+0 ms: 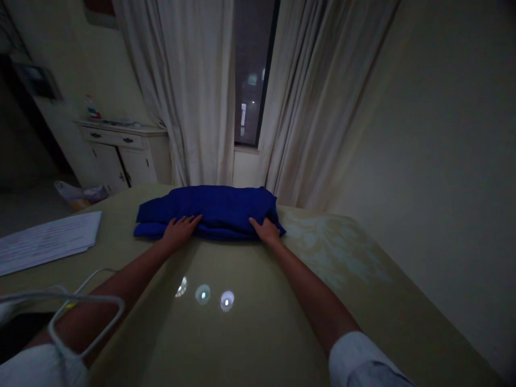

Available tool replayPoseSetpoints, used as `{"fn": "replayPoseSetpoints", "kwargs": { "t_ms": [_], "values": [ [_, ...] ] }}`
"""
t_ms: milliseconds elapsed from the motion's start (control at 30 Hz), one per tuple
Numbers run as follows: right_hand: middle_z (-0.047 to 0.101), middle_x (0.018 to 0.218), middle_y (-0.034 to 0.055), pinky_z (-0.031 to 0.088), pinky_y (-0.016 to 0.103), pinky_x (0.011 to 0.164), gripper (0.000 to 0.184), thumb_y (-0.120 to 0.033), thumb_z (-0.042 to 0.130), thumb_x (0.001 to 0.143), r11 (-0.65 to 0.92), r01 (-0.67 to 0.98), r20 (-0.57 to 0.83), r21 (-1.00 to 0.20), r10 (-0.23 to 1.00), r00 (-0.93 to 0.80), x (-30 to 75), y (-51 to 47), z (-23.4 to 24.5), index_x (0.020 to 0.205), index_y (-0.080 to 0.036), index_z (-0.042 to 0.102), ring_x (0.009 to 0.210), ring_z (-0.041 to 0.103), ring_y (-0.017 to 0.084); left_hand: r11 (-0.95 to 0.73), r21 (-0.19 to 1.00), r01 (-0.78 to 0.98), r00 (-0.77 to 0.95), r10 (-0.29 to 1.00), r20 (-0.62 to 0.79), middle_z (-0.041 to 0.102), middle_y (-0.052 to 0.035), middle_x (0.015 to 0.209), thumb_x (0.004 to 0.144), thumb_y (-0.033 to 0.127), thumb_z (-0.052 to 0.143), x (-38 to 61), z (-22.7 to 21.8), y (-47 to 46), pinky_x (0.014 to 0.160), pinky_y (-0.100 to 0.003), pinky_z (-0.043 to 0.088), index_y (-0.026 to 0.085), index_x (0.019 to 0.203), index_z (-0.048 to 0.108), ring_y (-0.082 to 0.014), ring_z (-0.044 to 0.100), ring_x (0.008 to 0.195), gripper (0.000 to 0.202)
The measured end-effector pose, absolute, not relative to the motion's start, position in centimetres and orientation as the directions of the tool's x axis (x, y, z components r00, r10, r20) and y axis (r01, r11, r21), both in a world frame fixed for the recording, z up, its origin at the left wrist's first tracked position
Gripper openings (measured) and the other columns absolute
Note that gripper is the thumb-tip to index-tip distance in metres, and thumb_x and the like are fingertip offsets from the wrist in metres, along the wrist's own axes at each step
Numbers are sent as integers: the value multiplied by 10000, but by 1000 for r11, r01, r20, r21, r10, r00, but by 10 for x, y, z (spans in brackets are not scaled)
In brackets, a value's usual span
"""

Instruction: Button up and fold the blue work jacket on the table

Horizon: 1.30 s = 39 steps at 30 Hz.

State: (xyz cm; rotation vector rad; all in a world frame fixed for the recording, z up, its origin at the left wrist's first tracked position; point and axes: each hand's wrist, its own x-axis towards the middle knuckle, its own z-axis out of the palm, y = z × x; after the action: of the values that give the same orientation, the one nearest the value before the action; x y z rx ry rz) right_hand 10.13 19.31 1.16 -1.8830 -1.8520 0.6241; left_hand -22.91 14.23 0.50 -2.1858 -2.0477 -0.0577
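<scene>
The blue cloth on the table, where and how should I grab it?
Probably near both ends of the blue cloth, with two hands, from the near side of the table: the bundle lies crosswise, with a long near edge facing that side.

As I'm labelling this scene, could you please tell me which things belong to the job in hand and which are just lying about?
In hand:
blue cloth, folded
left hand and right hand, both touching it

Lying about:
papers
bottle on the cabinet
plastic bag
</scene>
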Motion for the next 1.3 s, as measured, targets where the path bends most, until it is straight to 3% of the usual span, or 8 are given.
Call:
{"fn": "replayPoseSetpoints", "kwargs": {
  "t_ms": [133, 267, 400, 633, 800, 933, 1100, 1300],
  "values": [
    [624, 1472, 184, 414, 444, 1181, 726, -686, 595, 951, 143, 648, 116, -748, 990, -84, 56, 195, -8, 1441, -150, 584, 1386, 576, 330, 115, -50, 992, -106, 982, 157, 338, -269, 1678, 903, 207, 572, -239, 17, 155, 1202, -566, 354, 132, 1698, 201, -402, 358, 1550, 880],
    [644, 1424, 140, 461, 409, 1143, 526, -460, 674, 944, 311, 492, 329, -813, 943, -51, 64, 190, -28, 1399, -203, 607, 1313, 619, 272, -60, -48, 997, 72, 955, 288, 173, -159, 1762, 915, 444, 633, -203, 14, 159, 1249, -588, 265, 234, 1672, 331, -427, 208, 1603, 842],
    [710, 1240, 119, 558, 401, 983, 485, -384, 689, 912, 293, 389, 266, -873, 956, -122, 126, 167, -33, 1360, -212, 613, 1081, 708, 232, -279, -89, 956, 293, 924, 245, 479, -83, 1640, 969, 262, 489, -183, 12, 167, 1290, -548, 192, 279, 1530, 574, -310, 425, 1525, 567],
    [736, 1206, 118, 551, 453, 1010, 397, -443, 711, 867, 237, 403, 242, -884, 970, -39, 259, 62, -48, 1196, -222, 699, 1092, 707, 252, -138, 262, 955, 99, 983, 157, 720, -103, 1373, 1045, 347, 363, -191, 32, 177, 1037, -356, 524, 227, 1484, 618, -269, 700, 1226, 522],
    [769, 1066, 147, 591, 490, 911, 535, -666, 729, 801, 113, 178, 140, -978, 979, 147, 271, 50, -47, 1075, -207, 718, 951, 745, 291, -51, 87, 995, 22, 954, 298, 779, -186, 1148, 1069, 351, 329, -139, 73, 141, 891, -447, 567, 208, 1429, 647, -360, 752, 1052, 501],
    [787, 1064, 163, 564, 517, 1000, 677, -815, 665, 788, -72, -107, -77, -992, 996, 43, 272, 61, -32, 1074, -205, 728, 1016, 756, 325, -360, 30, 933, 343, 909, 239, 794, -161, 1018, 1076, 335, 376, -66, 102, 52, 868, -424, 563, 217, 1439, 641, -337, 762, 998, 465],
    [796, 1137, 135, 514, 472, 1082, 703, -834, 554, 855, -303, -251, -242, -919, 938, -246, 336, 47, -8, 1121, -215, 754, 1234, 686, 354, -835, 345, 429, 870, 485, 92, 628, -116, 1499, 977, 669, 561, -35, 92, -29, 1065, -402, 518, 323, 1671, 302, -293, 653, 1302, 818],
    [812, 1067, 116, 576, 503, 1010, 697, -381, 941, 636, -301, 167, -304, -939, 953, 6, 409, 31, -7, 1283, -233, 730, 962, 779, 320, -356, 123, 927, 352, 935, 50, 354, -190, 1695, 1048, 527, 430, -94, 32, 56, 1210, -655, 320, 217, 1626, 424, -427, 367, 1538, 657]
  ]
}}
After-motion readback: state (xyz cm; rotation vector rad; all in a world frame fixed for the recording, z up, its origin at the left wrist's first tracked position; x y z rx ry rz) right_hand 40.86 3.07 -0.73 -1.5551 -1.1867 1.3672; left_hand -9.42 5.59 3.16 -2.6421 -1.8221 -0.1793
